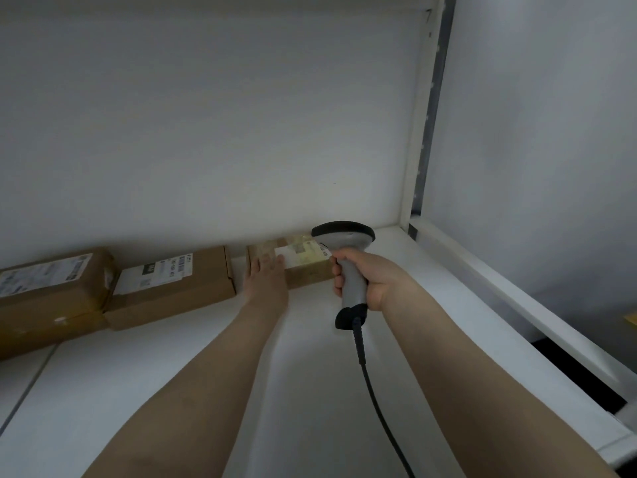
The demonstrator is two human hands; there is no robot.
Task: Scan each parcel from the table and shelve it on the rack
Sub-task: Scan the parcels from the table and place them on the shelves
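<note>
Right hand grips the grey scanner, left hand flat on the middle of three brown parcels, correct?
No: the head view shows the left hand flat on the rightmost brown cardboard parcel, not the middle parcel. The right hand grips the grey handheld scanner.

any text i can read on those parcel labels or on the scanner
None reads clearly.
Left parcel: white label with print and a barcode, too blurred to read.
Middle parcel: white label with a black block and barcodes, too blurred to read.
Right parcel: label washed out by the scanner's light, unreadable.
Scanner: no marking visible.
</note>
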